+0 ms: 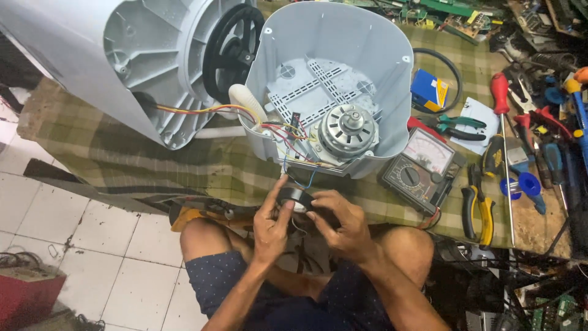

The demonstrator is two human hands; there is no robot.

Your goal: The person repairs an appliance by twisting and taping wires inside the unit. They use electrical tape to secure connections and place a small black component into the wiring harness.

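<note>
Head cam: I've got both hands pinching a black glossy roll of tape (296, 197), left hand (271, 222) and right hand (340, 222). It sits just below the grey plastic housing with the round metal motor (348, 130).

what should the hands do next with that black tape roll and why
Probably peel a short strip free from the black tape roll, which both the left hand and right hand hold. No loose end shows yet, and the red, blue and yellow wires by the motor in the grey housing look bare of wrap.
</note>
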